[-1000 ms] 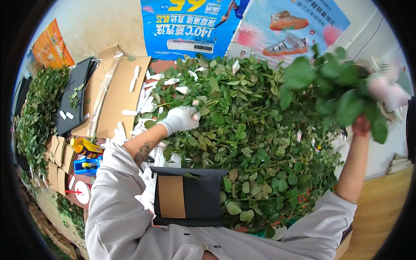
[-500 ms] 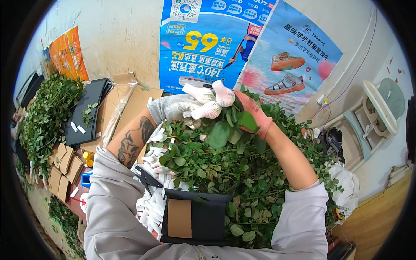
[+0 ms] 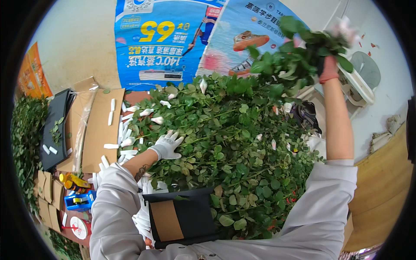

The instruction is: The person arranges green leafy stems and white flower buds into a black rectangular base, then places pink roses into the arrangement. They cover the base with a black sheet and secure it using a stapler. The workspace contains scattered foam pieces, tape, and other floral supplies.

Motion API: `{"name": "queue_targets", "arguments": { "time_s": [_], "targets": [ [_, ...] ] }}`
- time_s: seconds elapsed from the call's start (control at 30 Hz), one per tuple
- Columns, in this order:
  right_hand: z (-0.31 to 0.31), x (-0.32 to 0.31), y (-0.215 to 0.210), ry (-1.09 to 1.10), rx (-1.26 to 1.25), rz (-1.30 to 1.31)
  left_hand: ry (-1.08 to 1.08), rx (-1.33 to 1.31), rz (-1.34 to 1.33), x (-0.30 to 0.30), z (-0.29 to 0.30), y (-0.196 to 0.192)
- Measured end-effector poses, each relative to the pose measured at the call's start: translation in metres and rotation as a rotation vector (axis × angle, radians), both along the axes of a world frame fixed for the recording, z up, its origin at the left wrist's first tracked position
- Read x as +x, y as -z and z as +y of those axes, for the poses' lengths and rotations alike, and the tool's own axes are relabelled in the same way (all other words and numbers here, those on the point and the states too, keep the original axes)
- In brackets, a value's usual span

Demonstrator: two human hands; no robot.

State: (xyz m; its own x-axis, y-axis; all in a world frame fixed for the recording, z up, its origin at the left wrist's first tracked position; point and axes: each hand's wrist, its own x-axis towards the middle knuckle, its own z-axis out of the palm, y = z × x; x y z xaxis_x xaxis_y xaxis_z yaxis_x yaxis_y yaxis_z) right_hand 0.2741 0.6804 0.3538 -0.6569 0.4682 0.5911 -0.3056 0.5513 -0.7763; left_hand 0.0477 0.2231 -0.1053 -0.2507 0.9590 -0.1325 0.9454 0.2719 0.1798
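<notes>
1. Left hand, white glove, lies flat with the fingers spread on the left edge of the big pile of leafy stems. Not gripping anything afaict, just pressing on the leaves. My guess is it's pinning the heap down or feeling for one stem

2. Right hand, pinkish glove, is up high at the far right side, clenched round a bunch of stems. The bunch hangs clear of the pile, leaves fanning toward the left, and I think it's held up there so it doesn't snag on the rest

3. The pile covers most of the tabletop from the near edge to the back wall. White wrapped buds poke out mainly at the far-left part and a few on the right, so the stems seem to lie with heads pointing outward, easy to grab

4. Loose white paper sleeves are scattered along the pile's left edge, just beside the left hand. Prob kept there to be within reach

5. Flat cardboard sheets and a dark tray sit at the tabletop's left side, well apart from both hands

6. Blue tape dispenser at the near-left corner, by more stacked cardboard

7. Black apron pocket w/ a brown patch at the near edge, right against the pile

8. Posters on the back wall, behind everything
</notes>
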Motion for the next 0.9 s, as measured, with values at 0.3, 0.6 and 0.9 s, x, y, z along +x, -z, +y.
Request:
{"name": "queue_targets", "arguments": {
  "time_s": [0.3, 0.6, 0.9],
  "targets": [
    [0.008, 0.145, -0.058, 0.044, -0.016, 0.388, -0.077, -0.233, -0.069, -0.009, 0.008, 0.016],
    [-0.082, 0.213, -0.019, -0.532, -0.118, 0.182, 0.078, 0.862, 0.256, 0.010, 0.045, -0.169],
    [-0.130, 0.232, 0.011, -0.328, 0.013, 0.339, -0.038, 0.126, 0.392, -0.003, 0.138, -0.219]
  ]
}}
